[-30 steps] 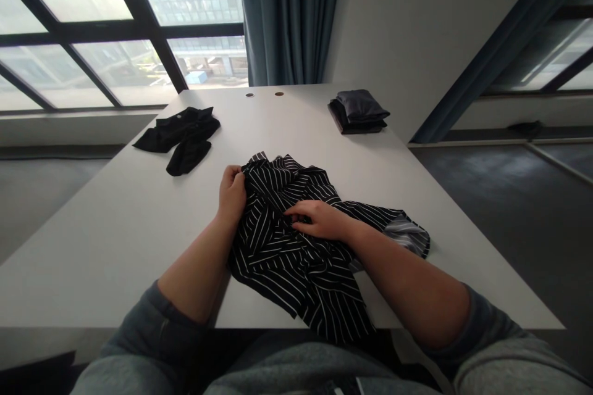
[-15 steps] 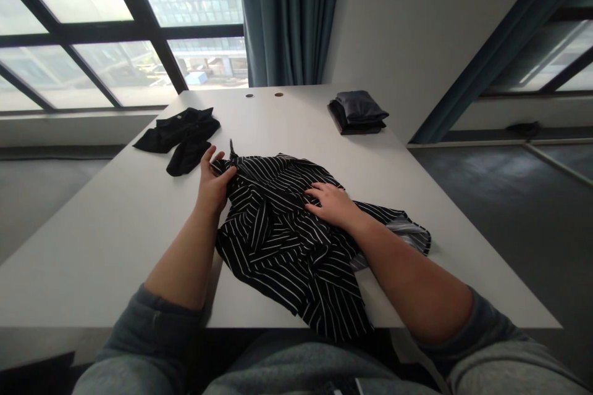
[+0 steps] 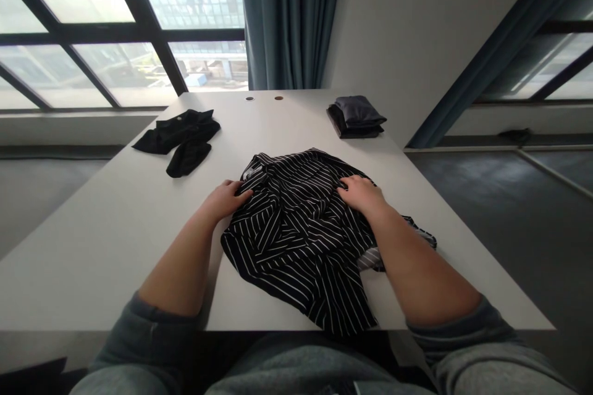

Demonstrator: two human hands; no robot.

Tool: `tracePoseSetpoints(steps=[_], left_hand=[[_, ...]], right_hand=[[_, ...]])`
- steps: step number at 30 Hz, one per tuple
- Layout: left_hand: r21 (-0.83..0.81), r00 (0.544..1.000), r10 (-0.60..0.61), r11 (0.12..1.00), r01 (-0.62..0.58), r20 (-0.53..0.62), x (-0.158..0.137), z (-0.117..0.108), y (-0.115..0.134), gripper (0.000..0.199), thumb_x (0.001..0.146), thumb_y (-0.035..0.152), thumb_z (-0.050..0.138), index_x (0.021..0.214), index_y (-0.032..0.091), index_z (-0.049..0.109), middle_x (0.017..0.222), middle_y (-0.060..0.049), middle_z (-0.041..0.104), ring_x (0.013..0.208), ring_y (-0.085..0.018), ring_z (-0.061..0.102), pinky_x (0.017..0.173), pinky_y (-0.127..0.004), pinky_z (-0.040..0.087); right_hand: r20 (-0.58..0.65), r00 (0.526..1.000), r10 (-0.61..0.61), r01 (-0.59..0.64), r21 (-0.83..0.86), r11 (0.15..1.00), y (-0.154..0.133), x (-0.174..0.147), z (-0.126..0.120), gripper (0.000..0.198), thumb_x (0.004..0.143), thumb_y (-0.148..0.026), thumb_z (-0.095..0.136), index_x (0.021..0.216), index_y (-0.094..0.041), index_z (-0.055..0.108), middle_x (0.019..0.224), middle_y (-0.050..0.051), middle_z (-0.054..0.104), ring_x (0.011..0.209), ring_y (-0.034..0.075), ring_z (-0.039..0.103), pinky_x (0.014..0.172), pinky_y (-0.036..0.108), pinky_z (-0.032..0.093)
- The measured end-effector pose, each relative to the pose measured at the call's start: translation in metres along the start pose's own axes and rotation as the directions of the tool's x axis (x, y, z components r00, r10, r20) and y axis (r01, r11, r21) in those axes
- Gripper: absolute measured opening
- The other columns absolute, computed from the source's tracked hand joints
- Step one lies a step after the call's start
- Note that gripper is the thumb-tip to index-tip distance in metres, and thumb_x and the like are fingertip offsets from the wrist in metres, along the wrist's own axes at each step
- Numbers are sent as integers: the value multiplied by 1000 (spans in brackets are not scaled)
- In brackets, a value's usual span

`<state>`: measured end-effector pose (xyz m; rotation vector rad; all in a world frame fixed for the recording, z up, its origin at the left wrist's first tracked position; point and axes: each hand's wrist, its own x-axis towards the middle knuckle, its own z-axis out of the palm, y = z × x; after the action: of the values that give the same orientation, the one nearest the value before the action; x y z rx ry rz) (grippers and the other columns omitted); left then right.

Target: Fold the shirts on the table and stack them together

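A crumpled black shirt with white stripes (image 3: 296, 222) lies spread over the near middle of the table, its lower end reaching the front edge. At its upper left edge my left hand (image 3: 227, 199) is closed on the cloth, thumb on top and some fingers hidden. On the shirt's upper right side rests my right hand (image 3: 364, 193), fingers bent and gathered on the fabric. A paler underside shows in a fold beside my right forearm, and a striped end sticks out to the right of it.
The white table (image 3: 115, 228) carries a loose black garment (image 3: 185, 136) at the back left. Toward the back right sits a stack of folded dark clothes (image 3: 356, 117). Two round holes are near the far edge, with a window and blue curtain (image 3: 290, 24) behind.
The shirt's upper part has shifted right and spread wider. My left hand has come down and right from the raised corner, which now lies lower; my right hand has moved right.
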<state>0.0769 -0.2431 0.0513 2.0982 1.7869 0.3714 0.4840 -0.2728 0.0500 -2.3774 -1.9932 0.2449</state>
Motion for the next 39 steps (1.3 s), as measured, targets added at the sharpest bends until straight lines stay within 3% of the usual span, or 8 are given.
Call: tracePoseSetpoints(steps=[5,10,13,19,22,27,31,39], left_hand=[[59,993,105,993,-102,-51,2,1,3,27,89,46,61,100,27,77,120,-10,71,102,-29,70,95,-40,53],[-99,888,-159,987,129,-431,7,-8,-4,26,97,41,51,101,24,70,94,-10,74,92,-29,70,84,-40,52],[-222,829,-248,963,154,-501,12,-14,-18,23,96,38,54,102,22,69,91,-8,74,87,-26,71,86,-38,53],[-398,773,-293,916,57,-563,12,-18,-27,40,91,31,59,129,19,62,132,-15,67,103,-24,72,97,-38,54],[-233,830,-199,969,86,-521,-4,-21,-7,39,93,43,60,122,19,64,131,-18,67,108,-30,70,98,-44,54],[90,992,-94,991,102,-85,-58,-8,32,47,95,69,49,105,27,68,99,-11,77,95,-34,72,85,-44,53],[213,1000,22,977,-24,9,-92,12,40,31,92,51,60,113,28,65,114,-12,76,104,-34,71,84,-41,52],[211,959,-236,941,266,-156,-97,-32,-26,33,98,55,43,105,28,61,97,-12,77,91,-37,73,71,-41,50]], right_hand=[[-9,994,107,-107,-9,994,20,9,-6,56,100,-54,47,144,-25,64,150,19,54,134,43,52,106,58,48],[-41,984,175,-175,19,984,39,22,-5,64,100,-62,44,144,-21,65,149,21,54,133,42,54,107,54,47],[-24,985,171,-171,11,985,46,28,-2,63,101,-58,45,145,-17,63,150,22,56,134,39,55,109,49,45],[-50,997,61,-61,10,998,43,22,-6,62,102,-44,52,152,-9,54,159,23,48,148,37,43,120,44,35],[-174,982,-70,81,54,995,33,8,-18,54,101,-38,55,147,-11,60,154,19,55,141,33,50,120,40,35],[-92,962,-258,269,133,954,10,-13,-29,41,96,-47,64,127,-21,73,122,11,75,108,27,68,94,34,50],[56,945,-321,314,116,942,2,-13,-19,28,88,-38,73,112,-23,76,108,7,77,94,24,70,80,30,49],[110,941,-320,322,-1,947,-12,-22,-27,12,91,-21,63,89,-21,74,98,8,78,87,22,69,76,29,46]])
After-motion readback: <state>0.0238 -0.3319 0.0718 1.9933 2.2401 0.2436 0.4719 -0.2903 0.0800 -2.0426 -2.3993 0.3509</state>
